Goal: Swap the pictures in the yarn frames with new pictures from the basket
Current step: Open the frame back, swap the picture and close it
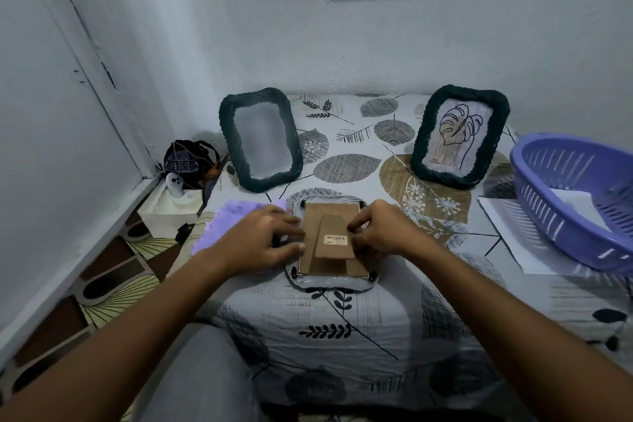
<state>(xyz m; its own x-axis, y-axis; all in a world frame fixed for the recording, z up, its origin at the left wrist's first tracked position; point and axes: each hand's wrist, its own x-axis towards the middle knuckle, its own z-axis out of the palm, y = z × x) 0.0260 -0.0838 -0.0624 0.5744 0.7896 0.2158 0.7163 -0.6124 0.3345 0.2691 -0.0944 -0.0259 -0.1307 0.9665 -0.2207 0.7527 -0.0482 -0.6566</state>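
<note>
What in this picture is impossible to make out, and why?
- Picture in the face-down frame, head view: only its cardboard back shows.
- Basket contents: wall hides most, right edge cuts it off.
- Left dark frame: picture blurred, no drawing readable.
- Backing label: too small to read.
- Right hand fingertips: motion blur hides what they pinch.
- Purple sheet: partly under the left hand.

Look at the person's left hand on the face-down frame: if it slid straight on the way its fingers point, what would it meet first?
The left hand points right, across the cardboard backing. It would probably meet the raised stand flap first, then the right hand; depth is unclear.
</note>
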